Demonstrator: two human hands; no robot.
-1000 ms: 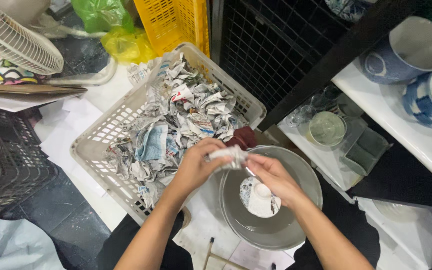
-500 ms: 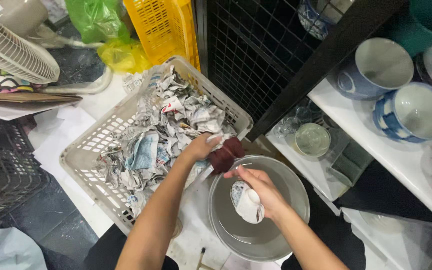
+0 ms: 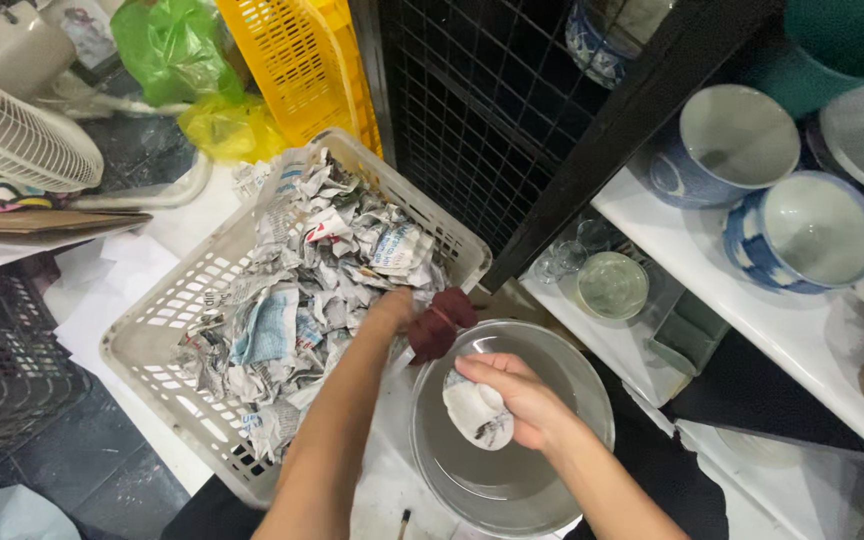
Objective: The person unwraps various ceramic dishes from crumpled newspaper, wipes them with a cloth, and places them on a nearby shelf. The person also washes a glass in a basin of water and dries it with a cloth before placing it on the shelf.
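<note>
Since the earlier frames the left hand (image 3: 404, 308) has left the small white cup and moved up to the basket's near corner, and the crumpled wrapping paper it held a second ago is gone from between the hands; the view has also swung right, bringing more of the shelf into sight.

Left hand: lies at the edge of the white plastic basket (image 3: 167, 330), fingers curled among the crumpled newspaper (image 3: 322, 270), touching a dark red cloth (image 3: 440, 322) at the basket's corner; whether it grips the cloth or paper cannot be told, the fingers being hidden.

Right hand (image 3: 524, 400): closed around the small white cup (image 3: 476, 412), fingers wrapped over its upper side, thumb beneath; the cup bears dark markings and is held on its side, just above the inside of the grey metal bowl (image 3: 542, 470); whether it touches the bowl cannot be told.

Grey metal bowl: sits just right of the basket, on a white surface, the red cloth overlapping its upper left rim.

Surroundings: a yellow crate (image 3: 297, 70) stands behind the basket; a black wire grille (image 3: 472, 130) beside it; a white fan guard (image 3: 17, 135) at far left; green and yellow plastic bags (image 3: 187, 80) near it; on the white shelf (image 3: 732, 300) at right stand several blue-and-white bowls (image 3: 802, 230), upright, close together; a small glass dish (image 3: 612, 285) sits on a lower ledge.
</note>
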